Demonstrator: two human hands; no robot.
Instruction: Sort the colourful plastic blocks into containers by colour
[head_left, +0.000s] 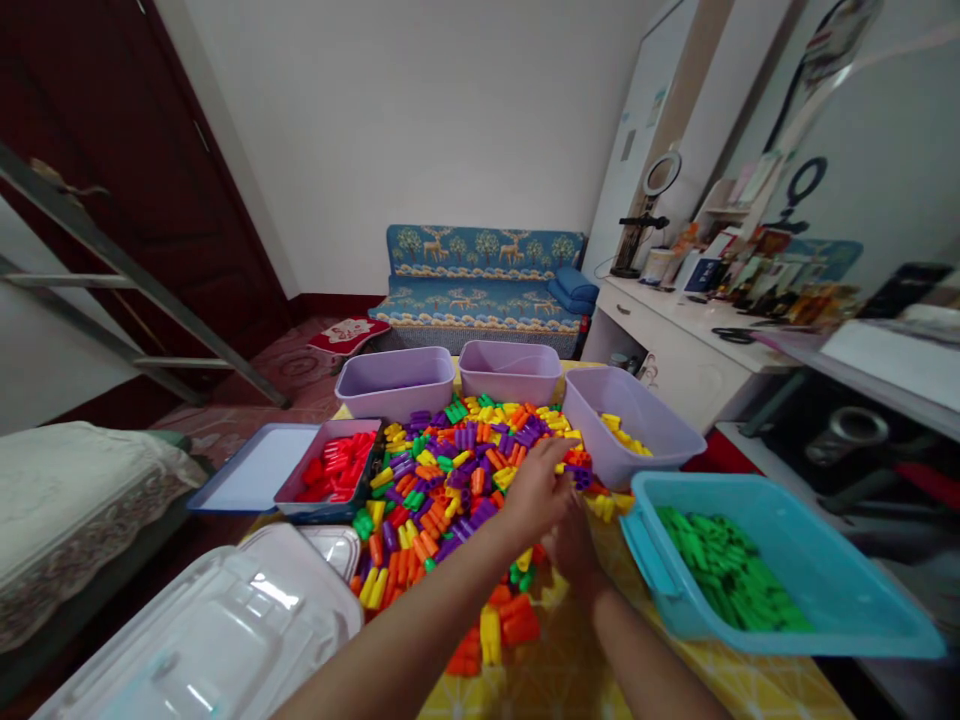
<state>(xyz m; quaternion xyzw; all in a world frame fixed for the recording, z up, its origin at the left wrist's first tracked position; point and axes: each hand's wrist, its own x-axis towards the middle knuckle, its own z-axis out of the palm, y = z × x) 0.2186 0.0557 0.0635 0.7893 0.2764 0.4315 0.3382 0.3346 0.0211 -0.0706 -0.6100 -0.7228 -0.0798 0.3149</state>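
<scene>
- So, reading left to right, what lies before the hands?
- Clear lid at the near left. Behind it, a flat blue-rimmed lid, then a box of red pieces. Next, a loose pile of mixed plastic pieces, spread over the middle of the table. Left lilac bin and middle lilac bin stand along its far edge.
- Hands?
- Left hand over the pile's right side, fingers bent, their tips close to a yellow piece. Right hand just right of it and nearer the wearer; the two overlap in view.
- State of each grip?
- Left: partly closed; cannot tell if the yellow piece is held or merely adjacent. Right: fingers largely hidden; opening and contents cannot be told.
- And further right?
- Right lilac bin, some yellow pieces inside. Then a blue bin with green pieces.
- Handling estimate for the pieces?
- Judged light, stiff, smooth; slightly slippery, hardly fragile. Best hold: thumb and forefinger across the long sides, at mid-length. Neighbours may roll or snag in the heap.
</scene>
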